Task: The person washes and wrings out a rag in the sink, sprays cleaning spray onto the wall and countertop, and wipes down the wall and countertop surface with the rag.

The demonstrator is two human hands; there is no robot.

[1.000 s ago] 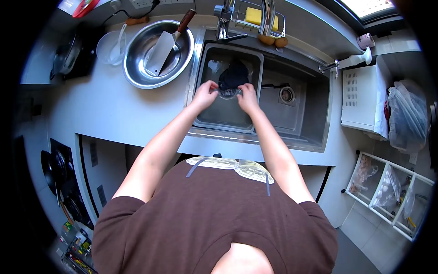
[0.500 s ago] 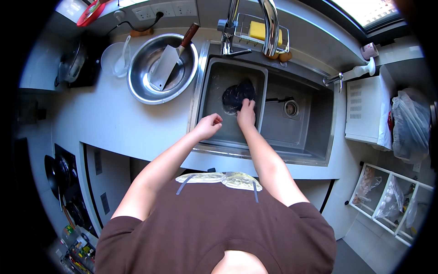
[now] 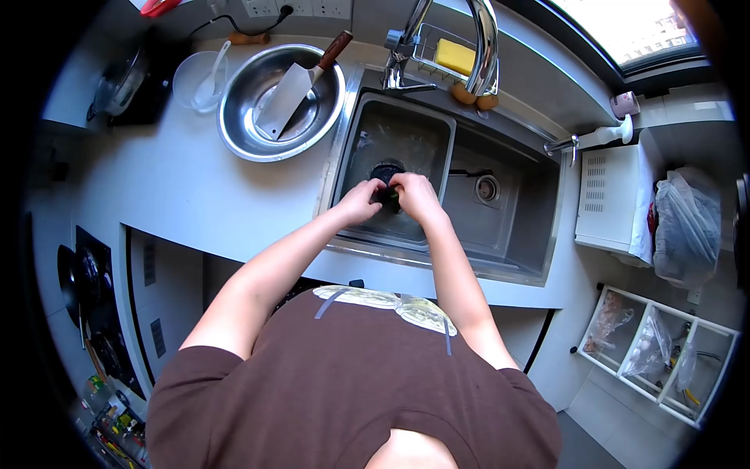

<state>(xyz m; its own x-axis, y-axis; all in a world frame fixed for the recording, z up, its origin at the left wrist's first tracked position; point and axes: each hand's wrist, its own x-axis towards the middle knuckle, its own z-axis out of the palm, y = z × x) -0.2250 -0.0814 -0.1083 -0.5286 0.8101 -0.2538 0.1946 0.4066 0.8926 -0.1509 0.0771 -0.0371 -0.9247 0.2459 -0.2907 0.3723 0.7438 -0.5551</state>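
A dark, shiny, crumpled plastic bag lies in the left basin of the sink, partly covered by my fingers. My left hand is at its near left side, thumb and fingers curled in on it. From the right, my right hand pinches it, fingertips close to those of my left. A small green bit shows between the hands; what the bag holds is hidden.
A steel bowl with a cleaver across it stands left of the sink, beside a clear bowl with a white spoon. The faucet arches behind the basins. A yellow sponge sits in a wire rack.
My left hand has moved right onto the dark plastic bag. My right hand has shifted down, and the bag now sits nearer to me and looks smaller, more covered. The view has shifted slightly.
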